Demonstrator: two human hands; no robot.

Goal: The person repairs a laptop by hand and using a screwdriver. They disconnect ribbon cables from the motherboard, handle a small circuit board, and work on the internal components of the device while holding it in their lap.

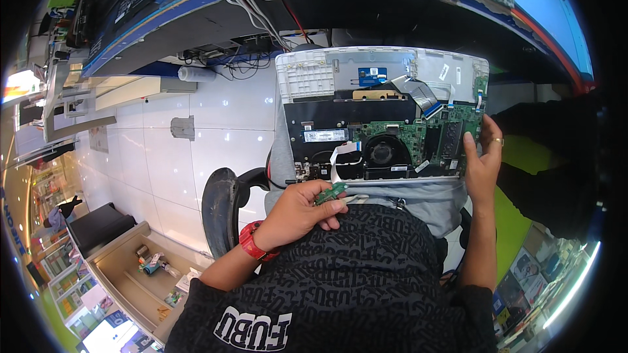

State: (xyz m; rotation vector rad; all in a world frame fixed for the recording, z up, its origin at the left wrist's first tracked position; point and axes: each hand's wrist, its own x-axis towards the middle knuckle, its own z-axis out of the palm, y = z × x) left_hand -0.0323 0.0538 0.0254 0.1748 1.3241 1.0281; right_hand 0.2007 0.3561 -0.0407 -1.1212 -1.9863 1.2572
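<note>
An opened laptop base [320,114] rests on my lap, its inner side up. Its green motherboard [451,117], round black cooling fan [380,151] and a slim drive with a white label [324,135] lie exposed. My left hand [311,206] pinches a small green circuit board [331,193] between thumb and fingers, just in front of the laptop's near edge. From that board a white ribbon cable [336,160] runs up into the laptop. My right hand [485,157] grips the laptop's right edge, thumb on top; its other fingers are partly hidden behind the edge.
Beyond my knees stands a workbench [405,16] with white and red cables [245,0] hanging down its front. A black chair armrest [221,212] is at my left. An open drawer [134,274] holding small items sits at lower left. Someone in dark clothing [556,150] is at right.
</note>
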